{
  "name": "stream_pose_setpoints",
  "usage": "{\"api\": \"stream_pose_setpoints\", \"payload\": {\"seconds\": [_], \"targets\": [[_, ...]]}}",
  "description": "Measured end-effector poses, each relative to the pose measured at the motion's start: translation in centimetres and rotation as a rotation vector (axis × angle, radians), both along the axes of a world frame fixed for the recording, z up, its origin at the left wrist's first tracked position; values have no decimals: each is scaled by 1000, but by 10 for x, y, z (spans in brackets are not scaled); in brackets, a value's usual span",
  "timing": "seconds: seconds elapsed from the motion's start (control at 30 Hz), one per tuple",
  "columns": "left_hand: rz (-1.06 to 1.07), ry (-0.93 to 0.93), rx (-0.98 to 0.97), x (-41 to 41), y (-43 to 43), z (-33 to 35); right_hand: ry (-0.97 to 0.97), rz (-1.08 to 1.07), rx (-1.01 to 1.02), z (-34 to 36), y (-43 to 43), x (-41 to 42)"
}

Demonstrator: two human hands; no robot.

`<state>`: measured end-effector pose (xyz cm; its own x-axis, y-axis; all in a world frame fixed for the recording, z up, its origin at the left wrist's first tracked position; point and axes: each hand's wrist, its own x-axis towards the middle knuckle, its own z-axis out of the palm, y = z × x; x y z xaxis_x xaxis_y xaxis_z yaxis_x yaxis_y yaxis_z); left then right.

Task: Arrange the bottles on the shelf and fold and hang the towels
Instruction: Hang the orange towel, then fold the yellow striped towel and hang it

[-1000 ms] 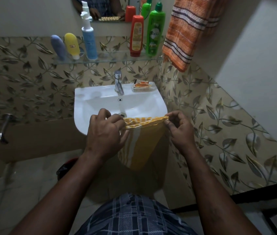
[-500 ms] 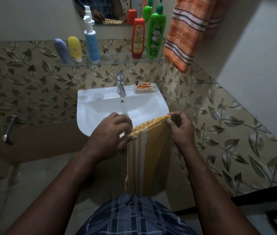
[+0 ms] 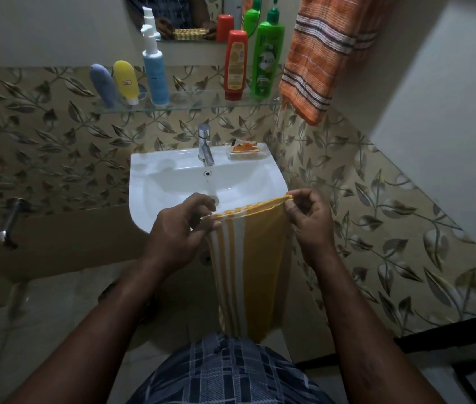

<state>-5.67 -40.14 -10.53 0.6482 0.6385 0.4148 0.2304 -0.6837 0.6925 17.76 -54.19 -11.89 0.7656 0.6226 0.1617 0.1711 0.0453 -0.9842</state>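
A yellow towel with white stripes (image 3: 248,266) hangs in front of the sink, its top edge stretched between my hands. My left hand (image 3: 180,231) pinches the top left corner and my right hand (image 3: 308,217) pinches the top right corner. On the glass shelf (image 3: 190,104) stand a grey-blue tube (image 3: 103,84), a yellow tube (image 3: 126,81), a blue pump bottle (image 3: 155,71), a red bottle (image 3: 235,65) and a green bottle (image 3: 267,58). An orange striped towel (image 3: 320,53) hangs at the upper right.
The white sink (image 3: 169,182) with a chrome tap (image 3: 205,144) sits under the shelf, a soap dish (image 3: 245,151) at its back right. A mirror (image 3: 190,18) hangs above. A metal pipe (image 3: 9,223) juts from the left wall. Tiled walls close in on both sides.
The yellow towel has dropped open from a short folded bundle to a long hanging strip. My right hand has lifted its corner higher than my left.
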Motion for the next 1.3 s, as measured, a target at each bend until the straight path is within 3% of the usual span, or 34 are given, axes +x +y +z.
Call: {"api": "stream_pose_setpoints", "payload": {"seconds": [0.17, 0.6, 1.13, 1.3], "targets": [[-65, -17, 227, 1, -1, 10, -27, -11, 31, 12, 0, 0], [-159, 52, 482, 10, 1, 39, -111, -50, 89, 49, -4, 3], [-110, 75, 268, 19, 4, 33, -258, 60, 133, 47, -10, 3], [21, 26, -3, 23, 2, 29, -428, 67, 37, 41, -14, 13]]}}
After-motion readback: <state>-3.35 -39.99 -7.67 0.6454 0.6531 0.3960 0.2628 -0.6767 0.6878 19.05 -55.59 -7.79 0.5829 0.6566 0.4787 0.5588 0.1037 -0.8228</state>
